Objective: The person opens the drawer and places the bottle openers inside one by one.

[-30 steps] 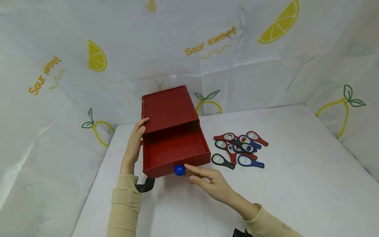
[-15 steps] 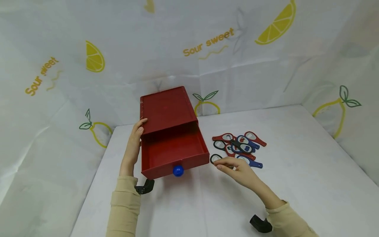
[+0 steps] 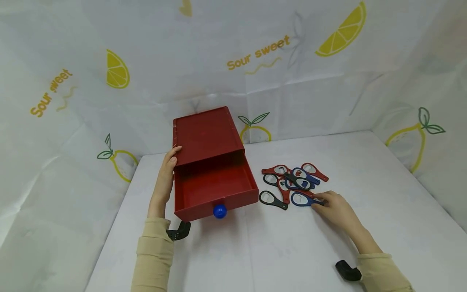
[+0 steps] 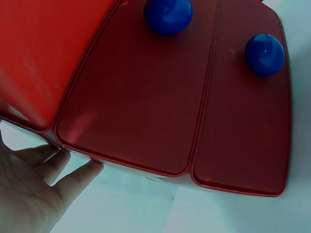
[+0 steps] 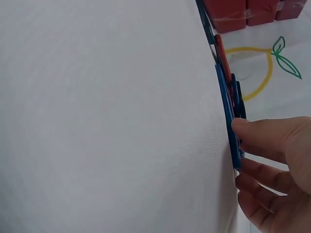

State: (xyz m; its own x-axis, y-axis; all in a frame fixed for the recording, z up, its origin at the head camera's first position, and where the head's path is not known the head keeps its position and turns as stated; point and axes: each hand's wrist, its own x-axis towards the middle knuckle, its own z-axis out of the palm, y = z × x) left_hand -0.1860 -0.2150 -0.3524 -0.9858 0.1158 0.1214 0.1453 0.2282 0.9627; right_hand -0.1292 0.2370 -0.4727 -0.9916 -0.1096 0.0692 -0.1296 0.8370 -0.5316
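Note:
A red drawer cabinet (image 3: 208,136) stands at the left of the table, its top drawer (image 3: 215,182) pulled out and bare inside. My left hand (image 3: 164,178) rests along the cabinet's left side with extended fingers, as the left wrist view also shows. To the right lies a loose pile of magnifying glasses (image 3: 292,176) with red, blue and black frames, some overlapping. My right hand (image 3: 335,209) pinches the handle of the blue magnifying glass (image 3: 300,199) at the pile's front right. In the right wrist view its thumb (image 5: 250,127) presses on that handle.
A blue ball knob (image 3: 219,211) sticks out from the pulled-out drawer's front. Below it, two shut drawers (image 4: 141,97) carry blue knobs too. A black-framed magnifying glass (image 3: 267,197) lies beside the drawer. White cloth (image 3: 204,61) with lemon prints hangs behind.
My right hand has left the drawer's blue knob, crossed rightward over the black magnifying glass, and now pinches the blue one's handle. The left hand and drawer have stayed in place.

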